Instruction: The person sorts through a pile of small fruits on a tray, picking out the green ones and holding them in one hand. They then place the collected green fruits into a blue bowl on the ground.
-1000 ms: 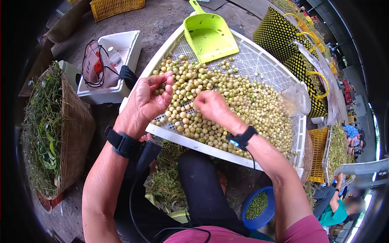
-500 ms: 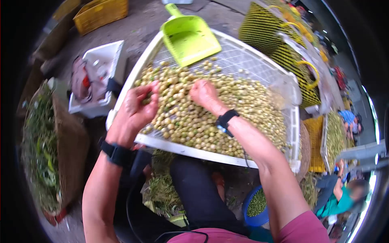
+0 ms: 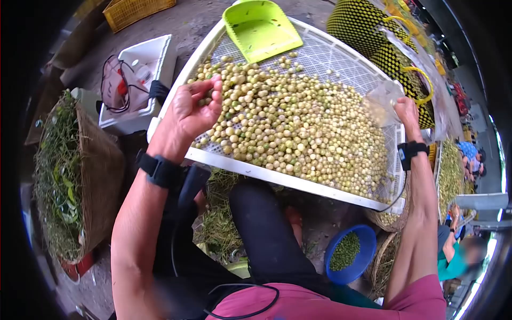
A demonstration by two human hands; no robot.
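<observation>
A white mesh tray [image 3: 341, 58] lies tilted before me, spread with small round yellow-green fruits [image 3: 298, 128]. Over its left part, my left hand [image 3: 198, 105] is turned palm up with fingers curled and fingertips pinched together; what they hold is hidden. My right hand [image 3: 408, 111] is closed at the tray's right side, just beyond a clear plastic bag [image 3: 381, 104] lying at the rim. I cannot tell what is inside its fingers. A lime-green dustpan [image 3: 261, 32] rests on the tray's far end, above the fruits.
Left stand a white foam box [image 3: 165, 58] with a bag in it and a sack of leafy stems [image 3: 64, 181]. A blue bowl of small green fruits [image 3: 368, 245] sits low right. Black-and-yellow woven bags [image 3: 357, 26] stand behind the tray; a person in green [image 3: 453, 261] is far right.
My right hand has moved from over the fruits in the middle out to the tray's right edge. My left hand stays over the left part, fingers still curled. The view has shifted slightly.
</observation>
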